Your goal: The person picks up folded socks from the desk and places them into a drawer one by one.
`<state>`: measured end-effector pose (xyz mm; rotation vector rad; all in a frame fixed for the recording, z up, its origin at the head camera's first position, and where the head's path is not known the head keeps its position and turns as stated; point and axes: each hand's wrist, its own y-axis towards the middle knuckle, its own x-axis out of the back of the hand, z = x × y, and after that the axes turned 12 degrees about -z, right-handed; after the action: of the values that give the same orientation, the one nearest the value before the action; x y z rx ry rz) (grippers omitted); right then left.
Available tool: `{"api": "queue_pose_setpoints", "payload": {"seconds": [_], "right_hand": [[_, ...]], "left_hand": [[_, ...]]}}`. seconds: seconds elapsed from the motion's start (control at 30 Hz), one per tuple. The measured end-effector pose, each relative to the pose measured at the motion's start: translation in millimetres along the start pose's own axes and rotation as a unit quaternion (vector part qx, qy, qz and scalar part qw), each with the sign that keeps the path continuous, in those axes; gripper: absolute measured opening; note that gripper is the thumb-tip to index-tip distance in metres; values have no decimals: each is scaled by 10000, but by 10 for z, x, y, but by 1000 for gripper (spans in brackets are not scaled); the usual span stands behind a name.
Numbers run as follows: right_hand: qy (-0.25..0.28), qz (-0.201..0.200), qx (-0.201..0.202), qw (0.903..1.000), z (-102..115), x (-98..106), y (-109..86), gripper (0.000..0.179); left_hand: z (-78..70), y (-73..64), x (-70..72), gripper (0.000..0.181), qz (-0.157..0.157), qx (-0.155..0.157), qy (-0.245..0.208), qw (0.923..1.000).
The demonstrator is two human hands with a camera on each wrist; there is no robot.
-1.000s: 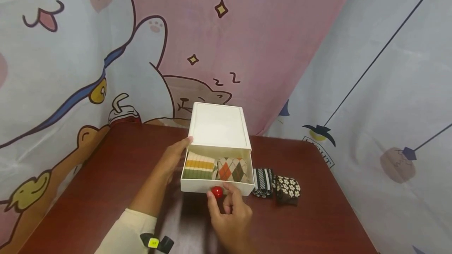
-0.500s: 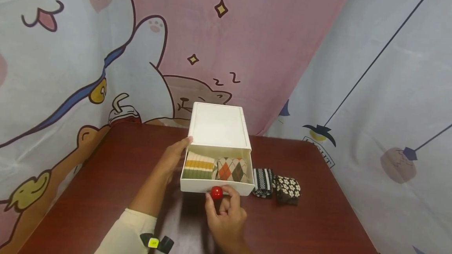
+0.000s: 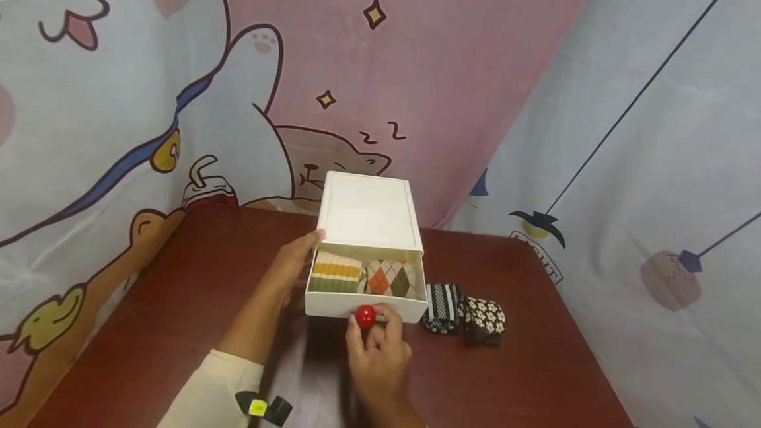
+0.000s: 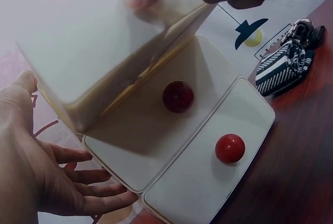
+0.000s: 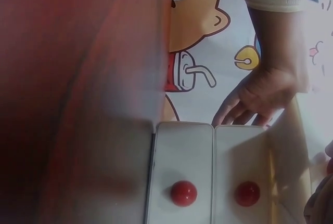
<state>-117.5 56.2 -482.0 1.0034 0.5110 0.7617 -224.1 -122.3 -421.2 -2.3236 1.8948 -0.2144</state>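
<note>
A white drawer cabinet (image 3: 370,209) stands on the table, its top drawer (image 3: 329,306) pulled partway out. Inside the drawer lie yellow, green and cream striped socks (image 3: 336,273) on the left and argyle socks (image 3: 390,278) on the right. At the drawer's front, my right hand (image 3: 383,355) pinches the red knob (image 3: 365,316) between thumb and index finger. My left hand (image 3: 290,264) rests against the cabinet's left side, thumb near the top edge. In the left wrist view its fingers (image 4: 99,188) extend loosely along that side.
Right of the cabinet lie folded black-and-white striped socks (image 3: 442,308) and brown floral socks (image 3: 484,316). Two closed drawers with red knobs, a middle one (image 4: 178,97) and a lower one (image 4: 230,148), sit beneath. A printed cloth (image 3: 464,51) hangs behind the dark red table (image 3: 511,382).
The top drawer has slid slightly inward, toward the cabinet, with my right hand at its knob. The right hand's grip shifted a little earlier. My left hand has stayed in place.
</note>
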Motion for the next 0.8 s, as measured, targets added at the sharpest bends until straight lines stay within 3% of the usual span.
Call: {"api": "queue_pose_setpoints", "payload": {"seconds": [0.43,0.8], "right_hand": [[-263,108,-629,9976,-10,-140,161,38],[-692,149,-511,9962,-154,-269,234,40]], "left_hand": [[-25,16,4,68,-57,61,118,9999],[-46,24,36,80,158,171,185,9996]]}}
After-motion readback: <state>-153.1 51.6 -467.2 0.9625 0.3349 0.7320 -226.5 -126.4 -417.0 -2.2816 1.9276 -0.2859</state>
